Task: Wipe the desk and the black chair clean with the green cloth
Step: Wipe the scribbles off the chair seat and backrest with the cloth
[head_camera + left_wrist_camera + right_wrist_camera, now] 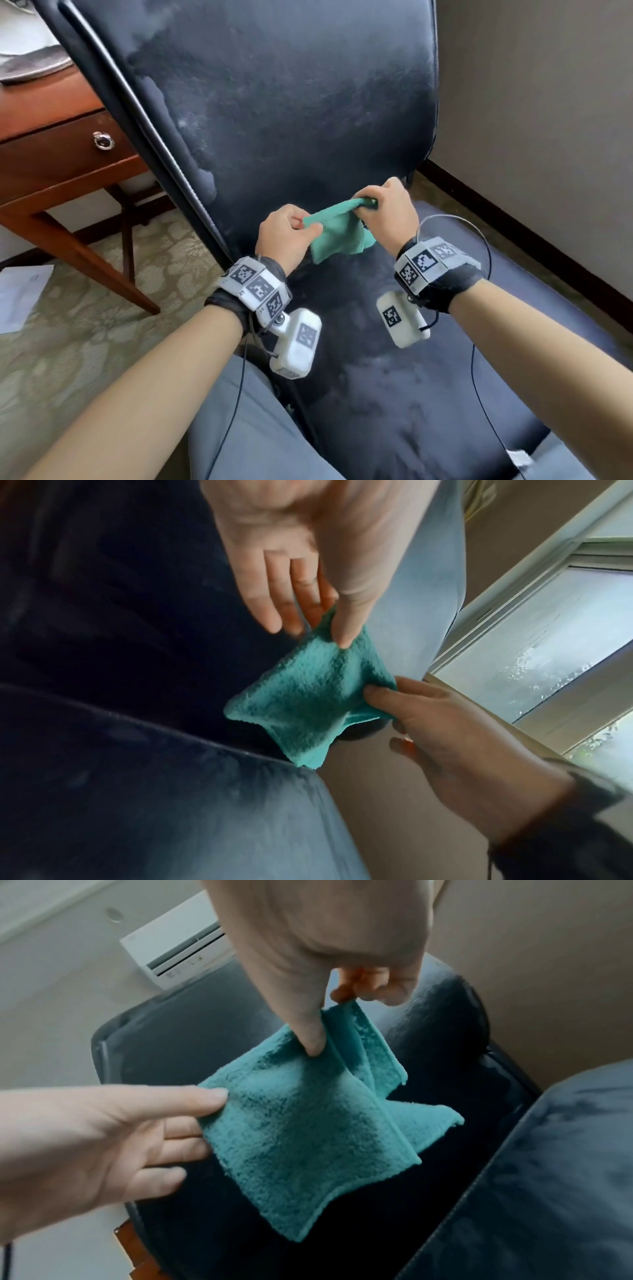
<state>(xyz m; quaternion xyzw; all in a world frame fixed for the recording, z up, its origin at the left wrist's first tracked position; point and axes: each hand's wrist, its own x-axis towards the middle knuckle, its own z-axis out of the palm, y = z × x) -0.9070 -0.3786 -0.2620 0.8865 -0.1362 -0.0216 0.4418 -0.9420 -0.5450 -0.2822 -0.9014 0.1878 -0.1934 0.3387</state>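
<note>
Far left of the fingers: wooden desk (51, 137) with a drawer and ring pull (102, 140), a grey tray (30, 66) on top. White paper (20, 298) lies on the patterned carpet (102, 308) under it, well apart from both hands.

Left hand (286, 236): thumb and index finger pinch the near-left corner of the green cloth (337, 231); the other fingers (274, 593) are loosely extended, off the fabric, holding nothing else. The left wrist view confirms the thumb on top of the corner.

Between the two hands the green cloth is stretched, folded in layers, its lower corners hanging free below the fingers. It is held in the air, above the seat and in front of the backrest; contact with the upholstery cannot be seen.

Right hand (390, 212): fingers curled around the bunched far-right corner of the cloth, thumb pressed into the fabric in the right wrist view. Tight grip.

Behind and beneath the fingers: black chair (291, 102), the backrest showing pale dusty patches, the seat likewise smudged. Grey trousers (260, 428) press against the seat's front edge, below the left wrist.

Right of the fingers: beige wall (548, 120) with dark skirting. Both wrists carry marker-covered bands with white camera units and trailing cables.
</note>
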